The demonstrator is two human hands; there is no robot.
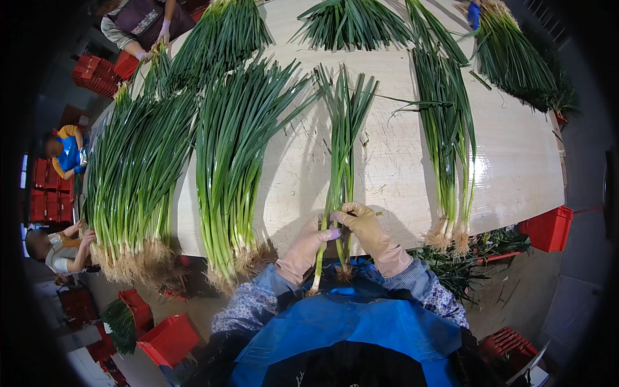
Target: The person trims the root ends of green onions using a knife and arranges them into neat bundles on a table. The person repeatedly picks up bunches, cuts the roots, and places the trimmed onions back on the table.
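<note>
Both my hands wear pale rubber gloves and meet at the table's near edge. My left hand (305, 249) grips a green onion stalk (317, 268), its root end hanging over my blue apron (348, 319). The thumb and fingers of my right hand (370, 232) pinch at the stalks beside it, where a second root end (344, 273) hangs below. Leaves of this small bunch (342, 130) lie away from me on the pale tabletop (387, 145). To the left rests a larger green onion bunch (232, 169); a thinner bunch (445, 159) lies to the right.
A wide green onion pile (140, 184) covers the table's left end. More bunches (355, 24) lie along the far side. Co-workers (145, 24) stand around the table. Red crates (169, 338) are on the floor at left, another red crate (546, 230) at right, near loose leaves (449, 271).
</note>
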